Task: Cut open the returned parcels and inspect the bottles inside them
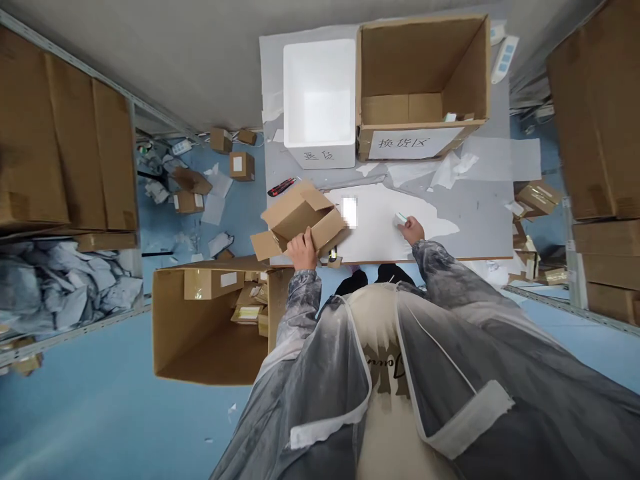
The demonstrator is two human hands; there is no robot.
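My left hand [302, 251] grips the near edge of an open cardboard box [300, 217], its flaps spread, tilted at the table's left front. In my right hand [412, 230] is a small white box [401, 219] with a greenish edge, pinched between the fingers just above the table. Between the two hands lies a white rectangle, partly pixelated, like a label or slip [349, 212]. A red and black utility knife [281, 187] rests behind the open box. Near my left hand, a yellow and black item [333, 253] sits at the table's front edge.
At the back of the table [480, 207] stand a white foam bin [320, 157] and a large cardboard carton [425, 109] with a handwritten sign. Another large carton [210, 333], holding parcels, stands left of me. Shelves with boxes flank both sides; a power strip [505, 60] lies back right.
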